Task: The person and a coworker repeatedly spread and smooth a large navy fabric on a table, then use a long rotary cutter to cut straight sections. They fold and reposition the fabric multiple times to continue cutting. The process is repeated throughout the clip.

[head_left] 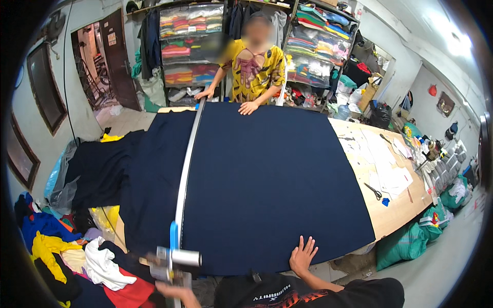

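Right hand [303, 255] rests palm down on the dark cloth near the worktop's near edge, its fingers spread apart and clamped on nothing. Left hand [173, 291] is blurred beside the rail's near end; whether its fingers close on anything, I cannot tell.

Largest is the worktop [393, 218], its bare wood showing toward the right end. Over most of the rest lies the dark navy cloth [277, 185], reaching from the far edge to the near one, smooth right of the rail and rumpled toward the left end. A long metal rail [188, 164] crosses it from far edge to near edge, left of the middle. White paper pieces [393, 177] lie near the right end. At the far edge, one of the co-worker's hands [248, 108] presses the cloth; the other is at the rail's far end. By the near edge, a metal fitting with a cylinder [186, 257] is blurred at the rail. Smaller are the black scissors [373, 191] and, just beside them, a blue scrap [385, 202].

To do this well, I'd keep the right palm flat and light, smoothing without dragging the weave, and hold both rail ends steady so the line stays straight.
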Motion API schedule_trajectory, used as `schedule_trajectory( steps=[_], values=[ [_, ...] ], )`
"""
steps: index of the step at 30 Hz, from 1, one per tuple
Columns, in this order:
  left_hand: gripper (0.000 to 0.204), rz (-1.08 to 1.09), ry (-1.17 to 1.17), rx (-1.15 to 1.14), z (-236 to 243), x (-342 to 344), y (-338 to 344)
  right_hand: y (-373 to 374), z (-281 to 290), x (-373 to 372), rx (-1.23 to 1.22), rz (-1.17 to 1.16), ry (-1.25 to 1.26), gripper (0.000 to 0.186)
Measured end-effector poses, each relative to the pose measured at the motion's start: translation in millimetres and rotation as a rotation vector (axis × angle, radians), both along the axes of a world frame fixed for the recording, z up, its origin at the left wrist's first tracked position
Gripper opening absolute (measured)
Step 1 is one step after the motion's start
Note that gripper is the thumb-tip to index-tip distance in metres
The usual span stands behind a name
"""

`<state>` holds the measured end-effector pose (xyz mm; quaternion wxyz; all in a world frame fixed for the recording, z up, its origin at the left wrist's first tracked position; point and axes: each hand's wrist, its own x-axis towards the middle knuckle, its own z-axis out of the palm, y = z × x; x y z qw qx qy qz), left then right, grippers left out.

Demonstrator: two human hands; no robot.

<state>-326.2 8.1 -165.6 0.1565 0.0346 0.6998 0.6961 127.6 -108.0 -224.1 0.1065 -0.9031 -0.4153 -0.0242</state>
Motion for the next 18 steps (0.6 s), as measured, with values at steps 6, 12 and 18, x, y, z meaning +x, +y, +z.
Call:
schedule_trajectory(
  steps=[6, 12, 18],
  values=[
    [0.028, -0.745, -0.371, 0.527, -46.3, 128.8, 244.1, -21.3, 45.9, 10.4, -0.036, -0.080, -0.017, 0.060],
    [0.020, -1.384, -0.231, 0.610, 90.0, 233.7, 321.1, 0.3, 2.4, -19.1, 0.121, -0.102, 0.116, 0.052],
    [0.034, -2.091, 0.678, 0.495, 107.0, 284.3, 203.9, 13.0, 22.1, -41.2, 0.430, -0.125, 0.156, 0.041]
  ],
)
